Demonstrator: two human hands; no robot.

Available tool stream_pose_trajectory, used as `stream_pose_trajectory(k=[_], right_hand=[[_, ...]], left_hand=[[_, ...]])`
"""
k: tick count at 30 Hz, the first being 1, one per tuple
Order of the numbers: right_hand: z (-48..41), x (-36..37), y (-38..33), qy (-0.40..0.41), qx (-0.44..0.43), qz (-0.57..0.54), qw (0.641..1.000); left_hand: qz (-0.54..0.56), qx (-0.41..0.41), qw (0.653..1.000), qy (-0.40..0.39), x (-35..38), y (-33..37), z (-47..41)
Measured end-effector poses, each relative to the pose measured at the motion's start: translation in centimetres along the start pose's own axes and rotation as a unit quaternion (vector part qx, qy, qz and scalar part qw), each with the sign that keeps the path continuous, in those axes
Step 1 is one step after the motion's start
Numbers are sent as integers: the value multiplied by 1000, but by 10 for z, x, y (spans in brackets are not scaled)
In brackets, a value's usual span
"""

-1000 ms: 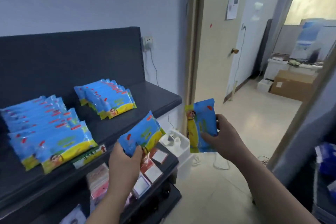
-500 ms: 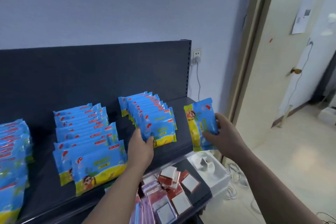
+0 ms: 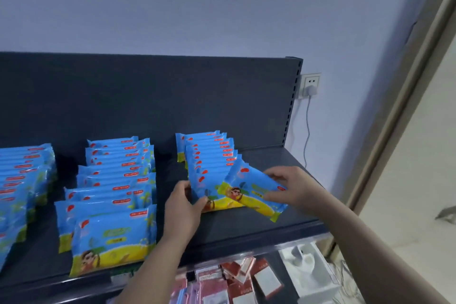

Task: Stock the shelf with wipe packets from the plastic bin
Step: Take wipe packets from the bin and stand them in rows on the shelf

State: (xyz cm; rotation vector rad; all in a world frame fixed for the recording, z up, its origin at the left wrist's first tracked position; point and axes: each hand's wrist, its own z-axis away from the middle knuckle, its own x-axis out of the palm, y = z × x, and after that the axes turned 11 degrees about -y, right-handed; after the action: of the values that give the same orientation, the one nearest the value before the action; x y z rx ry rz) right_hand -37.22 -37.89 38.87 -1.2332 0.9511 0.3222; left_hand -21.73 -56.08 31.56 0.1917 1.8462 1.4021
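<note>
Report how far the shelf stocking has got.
Done: three rows of wipe packets lie on the dark shelf. In hand: the right hand lowers a tilted packet onto the front of the rightmost row, which the left hand steadies. Left: the bin is out of view, so remaining stock is unknown.

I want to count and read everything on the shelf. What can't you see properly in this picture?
- Head view: the leftmost row of packets is cut off by the left edge, so no full count.
- The printing on the packets is too small and blurred to read.
- The left hand hides a corner of the front packet in the right row.
- The plastic bin is out of frame.
- The small red cards below run off the bottom edge.
</note>
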Motion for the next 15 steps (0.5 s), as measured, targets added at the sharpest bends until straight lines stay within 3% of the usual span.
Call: stream_pose_trajectory(k=[8, 15], right_hand=[[-43, 19, -11, -81, -19, 164, 983], [-52, 42, -7, -6, -27, 191, 981]], left_hand=[[-12, 0, 999, 36, -12, -3, 18], [-4, 8, 999, 33, -10, 1, 35]])
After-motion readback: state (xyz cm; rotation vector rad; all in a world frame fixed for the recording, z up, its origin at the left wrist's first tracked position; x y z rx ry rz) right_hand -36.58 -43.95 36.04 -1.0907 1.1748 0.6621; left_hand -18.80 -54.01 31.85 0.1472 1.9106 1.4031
